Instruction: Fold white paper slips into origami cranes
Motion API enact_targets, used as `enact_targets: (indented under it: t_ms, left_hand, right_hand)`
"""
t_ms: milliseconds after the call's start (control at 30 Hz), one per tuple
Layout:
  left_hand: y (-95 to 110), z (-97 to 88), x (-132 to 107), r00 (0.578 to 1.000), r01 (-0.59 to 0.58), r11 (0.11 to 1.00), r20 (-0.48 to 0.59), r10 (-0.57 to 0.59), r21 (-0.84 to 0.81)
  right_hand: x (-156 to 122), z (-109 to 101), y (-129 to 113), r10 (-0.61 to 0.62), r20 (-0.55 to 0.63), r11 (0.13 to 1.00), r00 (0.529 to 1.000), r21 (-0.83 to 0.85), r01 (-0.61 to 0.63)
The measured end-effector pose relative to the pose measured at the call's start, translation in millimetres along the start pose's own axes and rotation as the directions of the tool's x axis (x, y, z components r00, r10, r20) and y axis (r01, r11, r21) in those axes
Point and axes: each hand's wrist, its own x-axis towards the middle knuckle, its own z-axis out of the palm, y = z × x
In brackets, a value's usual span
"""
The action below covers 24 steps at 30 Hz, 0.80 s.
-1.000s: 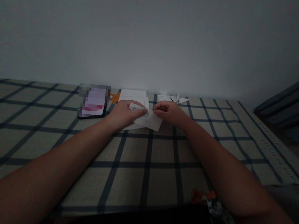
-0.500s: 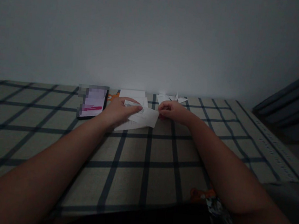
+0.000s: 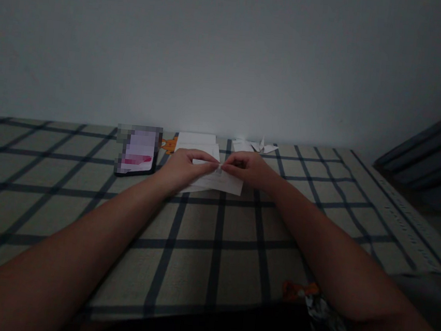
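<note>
A white sheet of paper (image 3: 231, 184) is pinched at its upper edge between the fingertips of both hands, just above the checked cloth. My left hand (image 3: 187, 166) is closed on it, thumb and fingers meeting near the middle. My right hand (image 3: 246, 165) grips the same edge from the other side, its fingertips almost touching the left ones. More white paper (image 3: 196, 138) lies flat behind the left hand. Beyond the right hand rests a small folded paper piece (image 3: 264, 147) with pointed tips.
A tablet or large phone (image 3: 140, 150) with a lit screen lies left of the hands. An orange figure (image 3: 170, 145) sits beside it. The checked cloth (image 3: 195, 267) covers the surface up to the wall (image 3: 231, 57). At the near edge are an orange item (image 3: 300, 289) and crinkled shiny material (image 3: 328, 321).
My right hand has moved left and now pinches the paper's upper edge beside my left fingertips. The sheet has turned and its free corner has shifted slightly right and down.
</note>
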Motion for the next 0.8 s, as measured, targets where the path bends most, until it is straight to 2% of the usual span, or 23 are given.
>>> enact_targets:
  t_ms: [100, 167, 333, 533, 800]
  left_hand:
    - [3, -1.1, 0, 0.995, -0.102, 0.986, 0.033, 0.099, 0.135]
    - [4, -1.5, -1, 0.992, -0.126, 0.978, 0.044, 0.12, 0.166]
    - [4, -3.0, 0, 0.991, -0.132, 0.976, 0.021, 0.13, 0.172]
    - [0, -12.9, 9, 0.985, -0.174, 0.968, 0.046, 0.168, 0.179]
    - [-1, -19.7, 12, 0.986, -0.154, 0.973, -0.039, 0.163, 0.174]
  right_hand:
    - [-1, 1, -2, -0.033, 0.017, 0.998, 0.999, -0.059, 0.033]
    - [-1, 0, -3, -0.041, 0.03, 0.995, 0.999, -0.085, 0.043]
    - [-1, -5, -5, -0.044, 0.028, 0.991, 0.999, -0.127, 0.047]
    - [0, -15, -1, -0.028, 0.005, 0.989, 1.0, -0.145, 0.028]
    - [0, -23, 2, 0.042, -0.051, 0.996, 0.998, -0.071, -0.045]
